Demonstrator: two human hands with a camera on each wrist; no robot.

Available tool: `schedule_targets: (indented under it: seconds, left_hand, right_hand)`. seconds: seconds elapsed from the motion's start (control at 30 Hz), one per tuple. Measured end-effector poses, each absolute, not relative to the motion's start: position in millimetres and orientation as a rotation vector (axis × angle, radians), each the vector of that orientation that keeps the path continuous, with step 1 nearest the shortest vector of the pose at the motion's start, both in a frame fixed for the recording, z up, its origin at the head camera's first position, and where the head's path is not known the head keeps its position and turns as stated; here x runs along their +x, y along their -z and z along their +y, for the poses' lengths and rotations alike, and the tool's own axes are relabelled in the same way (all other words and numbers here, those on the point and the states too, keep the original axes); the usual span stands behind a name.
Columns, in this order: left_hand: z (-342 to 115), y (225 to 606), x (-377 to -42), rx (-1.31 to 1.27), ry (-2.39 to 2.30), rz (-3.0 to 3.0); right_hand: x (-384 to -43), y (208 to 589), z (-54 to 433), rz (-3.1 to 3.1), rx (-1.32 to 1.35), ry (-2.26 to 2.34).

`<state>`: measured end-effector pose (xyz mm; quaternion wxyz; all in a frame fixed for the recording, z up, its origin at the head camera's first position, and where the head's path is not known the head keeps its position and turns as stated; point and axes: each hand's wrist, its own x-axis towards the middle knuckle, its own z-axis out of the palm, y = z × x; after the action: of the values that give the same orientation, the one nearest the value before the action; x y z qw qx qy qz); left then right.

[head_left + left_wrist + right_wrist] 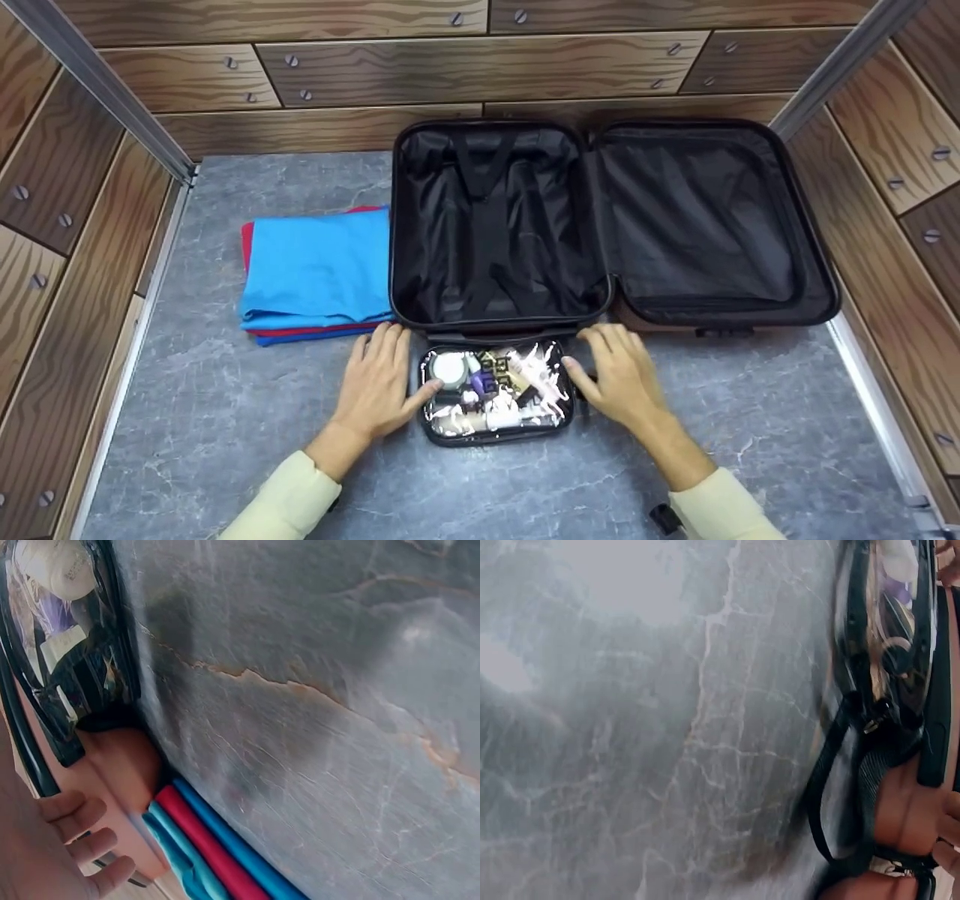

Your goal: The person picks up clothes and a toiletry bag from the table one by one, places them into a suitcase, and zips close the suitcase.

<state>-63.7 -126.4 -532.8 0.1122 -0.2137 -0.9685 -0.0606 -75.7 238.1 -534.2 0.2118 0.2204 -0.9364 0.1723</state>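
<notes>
A clear zip pouch with black trim (pixel 497 437) lies flat against the front edge of the open black-lined suitcase (pixel 487 225). Through its top show a round white item, something purple and several tubes. On the pouch's left, my left hand (pixel 375 386) has its fingers extended toward the suitcase edge and its thumb at the pouch's side. My right hand (pixel 624 375) mirrors it on the right, fingertips at the suitcase's front edge, thumb beside the pouch rim. A black strap (pixel 817 802) hangs from the pouch's end in the right wrist view.
A folded stack of cloths, light blue (pixel 319 262) over red and darker blue, sits against the suitcase's left side. The suitcase's other half (pixel 697 217) lies open at right. Wood-patterned panels (pixel 480 67) wall the grey marbled surface (pixel 202 427) at the back and sides.
</notes>
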Motion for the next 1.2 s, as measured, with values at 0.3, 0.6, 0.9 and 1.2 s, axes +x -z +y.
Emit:
schedule_targets:
  seconds: [0.3,0.6,0.9,1.2]
  left_hand:
    - [-117,537,-70,-0.641,0.218,-2.945]
    - [-115,547,-86,-0.761,0.207,-2.990]
    - [-115,567,-83,-0.824,0.188,-2.880]
    - [-115,570,-79,-0.829,0.152,-2.892]
  right_hand:
    - [-84,537,226,-2.899,0.620,-0.187]
    - [-95,553,219,-2.931,0.724,-0.138]
    - [-91,569,219,-2.991,0.741,-0.168]
    - [-89,571,218,-3.039,0.755,-0.200]
